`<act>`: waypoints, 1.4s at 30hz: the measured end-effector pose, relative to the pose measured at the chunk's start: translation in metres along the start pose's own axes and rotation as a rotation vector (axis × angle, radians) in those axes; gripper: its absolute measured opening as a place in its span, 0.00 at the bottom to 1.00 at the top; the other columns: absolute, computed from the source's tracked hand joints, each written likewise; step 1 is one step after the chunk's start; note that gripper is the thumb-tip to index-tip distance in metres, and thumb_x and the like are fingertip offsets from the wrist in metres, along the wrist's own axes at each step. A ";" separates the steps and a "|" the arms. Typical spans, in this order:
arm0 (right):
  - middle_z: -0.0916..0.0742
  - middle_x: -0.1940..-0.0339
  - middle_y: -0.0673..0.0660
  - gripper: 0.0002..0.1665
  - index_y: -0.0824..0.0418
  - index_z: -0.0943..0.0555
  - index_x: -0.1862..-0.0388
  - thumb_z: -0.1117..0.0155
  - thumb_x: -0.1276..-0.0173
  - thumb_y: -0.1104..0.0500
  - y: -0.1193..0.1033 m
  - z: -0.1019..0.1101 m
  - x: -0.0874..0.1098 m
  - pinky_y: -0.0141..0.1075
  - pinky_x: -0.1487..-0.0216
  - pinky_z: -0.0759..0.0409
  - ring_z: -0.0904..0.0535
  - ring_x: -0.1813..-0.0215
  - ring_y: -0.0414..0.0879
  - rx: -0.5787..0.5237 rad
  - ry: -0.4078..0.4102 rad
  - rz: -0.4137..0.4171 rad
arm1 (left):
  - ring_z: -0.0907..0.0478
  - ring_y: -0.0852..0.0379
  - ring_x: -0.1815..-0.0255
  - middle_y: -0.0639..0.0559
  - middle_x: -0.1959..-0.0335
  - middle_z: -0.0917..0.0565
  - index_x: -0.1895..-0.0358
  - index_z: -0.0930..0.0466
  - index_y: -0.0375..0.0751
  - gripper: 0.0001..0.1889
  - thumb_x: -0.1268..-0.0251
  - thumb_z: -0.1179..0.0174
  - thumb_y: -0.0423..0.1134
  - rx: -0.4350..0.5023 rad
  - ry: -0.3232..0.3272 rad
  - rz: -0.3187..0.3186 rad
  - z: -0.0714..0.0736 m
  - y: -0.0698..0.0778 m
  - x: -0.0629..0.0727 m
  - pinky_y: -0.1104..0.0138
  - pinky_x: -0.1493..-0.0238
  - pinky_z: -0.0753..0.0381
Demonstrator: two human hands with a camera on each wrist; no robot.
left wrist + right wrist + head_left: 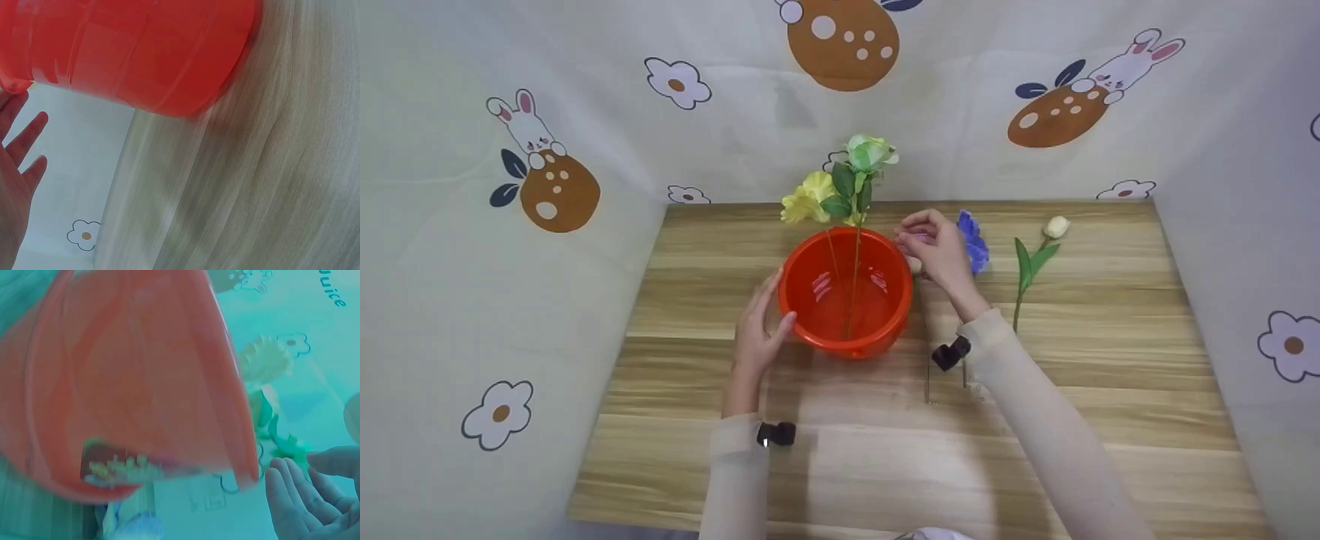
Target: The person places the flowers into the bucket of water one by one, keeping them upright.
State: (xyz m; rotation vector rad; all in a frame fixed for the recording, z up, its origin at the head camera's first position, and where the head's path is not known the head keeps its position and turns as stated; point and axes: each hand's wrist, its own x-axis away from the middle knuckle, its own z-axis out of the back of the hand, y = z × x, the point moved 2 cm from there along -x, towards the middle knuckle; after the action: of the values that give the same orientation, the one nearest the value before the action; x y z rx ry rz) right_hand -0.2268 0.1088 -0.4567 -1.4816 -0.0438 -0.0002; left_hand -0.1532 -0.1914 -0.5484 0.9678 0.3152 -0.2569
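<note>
An orange-red bucket (847,346) stands on the table, with a yellow flower (806,201) and a pale green rose (870,154) leaning in it, their stems inside. My left hand (757,330) touches the bucket's left side at the rim, fingers spread; the left wrist view shows the fingertips right under the rim. Beside the right rim is my right hand (945,255), its fingers loosely bent. In the right wrist view the right hand (312,500) has a gap between thumb and fingers, holding nothing. Partly hidden behind it lies a pinkish flower (919,237).
A blue-purple flower (973,244) lies right of the right hand, its stem running toward the front. Farther right is a white tulip (1057,227) with green leaves. A printed cloth (945,135) hangs behind the wooden table (675,420) and along both sides.
</note>
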 end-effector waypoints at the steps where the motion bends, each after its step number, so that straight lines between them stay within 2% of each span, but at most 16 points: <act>1: 0.16 0.50 0.76 0.13 0.74 0.24 0.49 0.40 0.31 0.71 0.002 0.004 0.000 0.30 0.56 0.13 0.13 0.61 0.40 -0.007 0.008 0.001 | 0.34 0.48 0.24 0.47 0.26 0.30 0.25 0.35 0.48 0.35 0.37 0.38 0.38 0.002 0.003 -0.006 0.000 0.000 0.000 0.47 0.21 0.43; 3: 0.16 0.50 0.77 0.12 0.74 0.24 0.49 0.40 0.31 0.71 0.006 0.013 0.000 0.28 0.57 0.13 0.14 0.64 0.35 -0.020 0.027 0.004 | 0.34 0.48 0.24 0.45 0.26 0.29 0.25 0.35 0.48 0.35 0.37 0.39 0.38 0.008 0.007 -0.015 0.000 -0.001 0.001 0.46 0.21 0.43; 7: 0.15 0.53 0.73 0.12 0.74 0.24 0.50 0.39 0.31 0.71 0.015 0.033 0.001 0.28 0.58 0.13 0.14 0.64 0.33 -0.044 0.072 0.007 | 0.34 0.47 0.24 0.44 0.26 0.29 0.25 0.35 0.48 0.35 0.38 0.39 0.38 0.017 0.011 -0.028 0.000 -0.002 0.001 0.45 0.22 0.41; 13: 0.11 0.64 0.52 0.11 0.72 0.24 0.52 0.37 0.31 0.68 0.029 0.066 0.005 0.28 0.58 0.13 0.13 0.63 0.36 -0.108 0.156 -0.013 | 0.33 0.47 0.25 0.47 0.26 0.29 0.25 0.34 0.47 0.35 0.39 0.39 0.37 0.026 0.015 -0.046 -0.001 -0.001 0.000 0.44 0.24 0.37; 17: 0.13 0.68 0.44 0.12 0.72 0.25 0.52 0.37 0.31 0.67 0.037 0.087 0.007 0.28 0.58 0.13 0.14 0.64 0.35 -0.132 0.199 -0.018 | 0.32 0.47 0.26 0.47 0.27 0.28 0.26 0.34 0.46 0.35 0.39 0.38 0.36 0.032 0.021 -0.055 -0.002 -0.002 -0.001 0.45 0.27 0.33; 30: 0.12 0.73 0.48 0.11 0.72 0.24 0.53 0.37 0.33 0.71 0.076 0.139 0.021 0.29 0.60 0.13 0.13 0.68 0.37 -0.261 0.333 -0.103 | 0.33 0.47 0.25 0.47 0.26 0.29 0.25 0.34 0.46 0.34 0.37 0.39 0.40 0.025 0.013 -0.049 -0.001 -0.002 0.000 0.46 0.25 0.35; 34: 0.12 0.74 0.50 0.12 0.75 0.25 0.53 0.37 0.34 0.72 0.081 0.148 0.029 0.30 0.62 0.13 0.13 0.70 0.38 -0.264 0.368 -0.133 | 0.33 0.47 0.25 0.46 0.26 0.29 0.25 0.34 0.46 0.34 0.37 0.39 0.40 0.027 0.009 -0.043 -0.001 -0.002 0.000 0.46 0.25 0.35; 38: 0.13 0.76 0.48 0.11 0.74 0.26 0.54 0.38 0.33 0.72 0.089 0.155 0.035 0.26 0.65 0.14 0.14 0.72 0.35 -0.244 0.388 -0.185 | 0.34 0.46 0.25 0.43 0.26 0.30 0.25 0.35 0.47 0.34 0.37 0.40 0.41 0.035 0.009 -0.033 -0.002 -0.002 0.000 0.44 0.25 0.36; 42: 0.14 0.77 0.46 0.10 0.71 0.27 0.55 0.38 0.33 0.72 0.101 0.161 0.039 0.25 0.68 0.15 0.15 0.73 0.33 -0.230 0.403 -0.229 | 0.34 0.46 0.24 0.44 0.26 0.29 0.25 0.34 0.47 0.34 0.37 0.39 0.40 0.046 0.012 -0.020 -0.003 -0.002 0.001 0.44 0.25 0.36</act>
State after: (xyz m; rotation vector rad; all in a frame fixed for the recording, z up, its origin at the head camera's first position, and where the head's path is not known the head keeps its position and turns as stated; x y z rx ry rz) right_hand -0.1903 0.2788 -0.5420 -1.6741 0.1164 -0.5027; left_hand -0.1539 -0.1905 -0.5519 1.0120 0.3310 -0.2773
